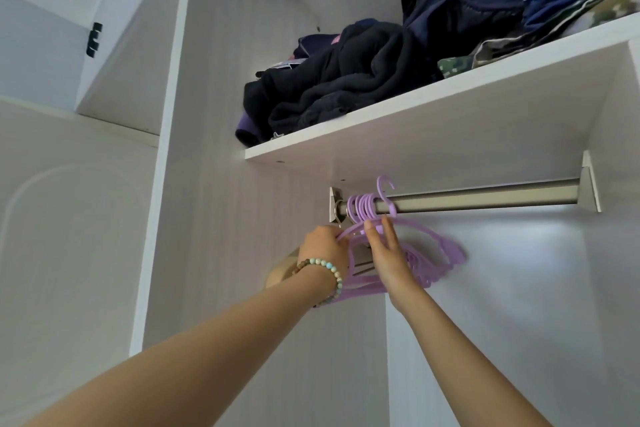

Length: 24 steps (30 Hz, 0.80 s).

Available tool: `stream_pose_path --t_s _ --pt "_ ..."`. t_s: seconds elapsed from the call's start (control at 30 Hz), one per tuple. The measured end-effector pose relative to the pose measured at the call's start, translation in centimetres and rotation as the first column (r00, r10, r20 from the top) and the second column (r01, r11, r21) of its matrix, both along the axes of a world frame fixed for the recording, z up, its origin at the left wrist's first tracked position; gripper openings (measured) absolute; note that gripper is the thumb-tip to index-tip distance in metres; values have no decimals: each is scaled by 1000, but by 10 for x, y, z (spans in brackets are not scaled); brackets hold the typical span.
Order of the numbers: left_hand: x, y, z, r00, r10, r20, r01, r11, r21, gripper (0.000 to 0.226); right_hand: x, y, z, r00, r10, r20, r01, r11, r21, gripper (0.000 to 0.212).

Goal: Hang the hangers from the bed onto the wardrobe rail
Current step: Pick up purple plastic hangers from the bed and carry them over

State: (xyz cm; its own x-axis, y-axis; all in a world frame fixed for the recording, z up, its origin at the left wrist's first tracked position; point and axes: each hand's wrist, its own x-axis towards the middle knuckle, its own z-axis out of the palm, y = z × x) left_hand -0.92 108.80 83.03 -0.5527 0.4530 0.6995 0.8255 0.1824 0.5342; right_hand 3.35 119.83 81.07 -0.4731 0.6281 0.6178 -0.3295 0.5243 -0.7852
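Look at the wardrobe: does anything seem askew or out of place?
One purple plastic hanger's hook pokes up above the silver metal rail, tilted, while the other hooks loop round it, bunched at its left end.
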Motion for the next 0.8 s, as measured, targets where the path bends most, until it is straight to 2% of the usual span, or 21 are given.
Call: stream_pose_path --t_s 0.17,0.37,0.43,0.53,0.6,0.8 --pt "-10 6 -10 1000 7 -18 -8 998 -70 32 -4 6 -14 997 32 70 -31 999 -24 62" --pt "-15 -8 -24 997 -8 -75 -8 978 -210 35 -3 5 -26 997 45 66 -42 998 -44 59" --pt "-16 -20 -25 999 -36 -8 34 983 -179 39 -2 -1 -26 998 45 40 -43 998 -50 58" --pt "-17 -46 -23 987 -121 104 127 991 -49 40 -1 -15 -23 998 52 -28 -53 998 -24 56" --pt "-19 -68 -20 984 -124 131 124 992 13 44 0 -32 -18 998 45 -50 -45 999 5 54" --pt "-26 -158 -9 999 -13 -35 17 995 97 47 0 -114 4 985 119 -124 -105 988 117 50"
